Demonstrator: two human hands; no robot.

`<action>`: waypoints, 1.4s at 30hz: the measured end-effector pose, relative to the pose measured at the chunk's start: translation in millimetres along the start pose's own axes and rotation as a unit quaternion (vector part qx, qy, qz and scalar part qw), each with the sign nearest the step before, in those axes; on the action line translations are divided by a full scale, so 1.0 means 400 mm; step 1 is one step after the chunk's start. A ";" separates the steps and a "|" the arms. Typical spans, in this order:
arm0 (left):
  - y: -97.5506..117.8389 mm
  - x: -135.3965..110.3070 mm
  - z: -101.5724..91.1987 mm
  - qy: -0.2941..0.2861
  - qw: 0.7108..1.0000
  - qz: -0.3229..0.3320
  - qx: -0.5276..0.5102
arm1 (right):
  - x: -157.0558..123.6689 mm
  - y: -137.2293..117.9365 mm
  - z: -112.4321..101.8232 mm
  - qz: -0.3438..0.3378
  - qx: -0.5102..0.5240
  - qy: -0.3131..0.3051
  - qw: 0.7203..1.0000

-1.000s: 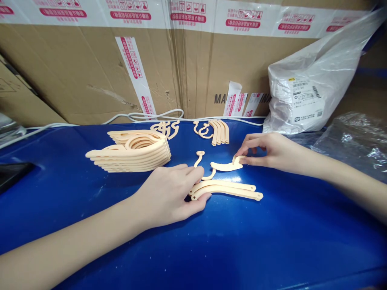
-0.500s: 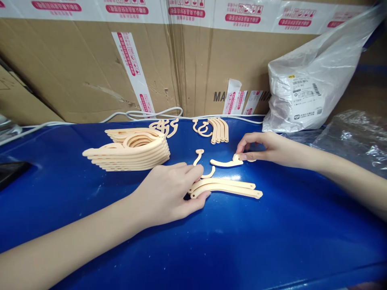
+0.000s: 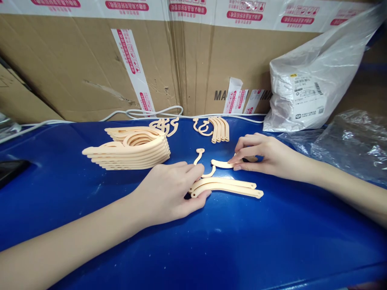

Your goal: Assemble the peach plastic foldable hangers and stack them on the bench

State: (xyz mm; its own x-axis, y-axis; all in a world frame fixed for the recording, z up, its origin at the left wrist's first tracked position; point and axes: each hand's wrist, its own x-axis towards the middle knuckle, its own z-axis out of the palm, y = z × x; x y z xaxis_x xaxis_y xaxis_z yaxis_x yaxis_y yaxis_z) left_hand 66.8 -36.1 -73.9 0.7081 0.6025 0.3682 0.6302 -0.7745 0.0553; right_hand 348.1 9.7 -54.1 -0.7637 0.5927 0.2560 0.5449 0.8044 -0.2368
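My left hand [image 3: 177,189] is closed around the left ends of long, curved cream hanger arms [image 3: 226,186] lying on the blue table. Just beyond its fingers lies an S-shaped hanger hook [image 3: 208,173], partly covered by the hand. My right hand [image 3: 256,155] has thumb and fingers pinched on a shorter curved hanger piece [image 3: 221,164], whose left end pokes out; the rest is behind the fingers. Left of the hands sits a stack of folded cream hangers [image 3: 130,155].
Loose hooks [image 3: 165,125] and several hanger arms [image 3: 220,129] lie at the back, near a white cable [image 3: 117,117]. Cardboard boxes [image 3: 193,60] rise behind the table. At right stand a white plastic bag [image 3: 305,88] and clear film [image 3: 356,141]. A black object [image 3: 12,171] lies at left.
My right hand has moved slightly down and its fingers now cover more of the hanger piece. My left hand holds the same place on the hanger arms.
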 end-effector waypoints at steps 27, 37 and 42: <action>0.005 -0.004 -0.003 0.005 1.000 -0.009 0.015 | 0.003 -0.033 -0.017 -0.009 -0.084 0.115 0.990; -0.011 0.008 -0.008 0.093 0.990 0.067 0.083 | -0.001 -0.039 0.000 -0.096 -0.227 0.090 0.965; -0.021 0.010 -0.008 0.041 0.994 0.086 0.060 | 0.002 -0.041 0.005 -0.102 -0.212 0.088 0.968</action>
State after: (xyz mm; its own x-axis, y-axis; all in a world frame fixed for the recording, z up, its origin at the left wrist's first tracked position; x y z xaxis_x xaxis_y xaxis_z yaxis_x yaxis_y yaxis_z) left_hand 63.5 -27.8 -69.9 0.7838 0.4418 0.4364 0.5389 -0.8331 -0.1245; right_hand 337.9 -3.1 -52.0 -0.8202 0.3873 0.4212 0.5099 0.8286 0.2312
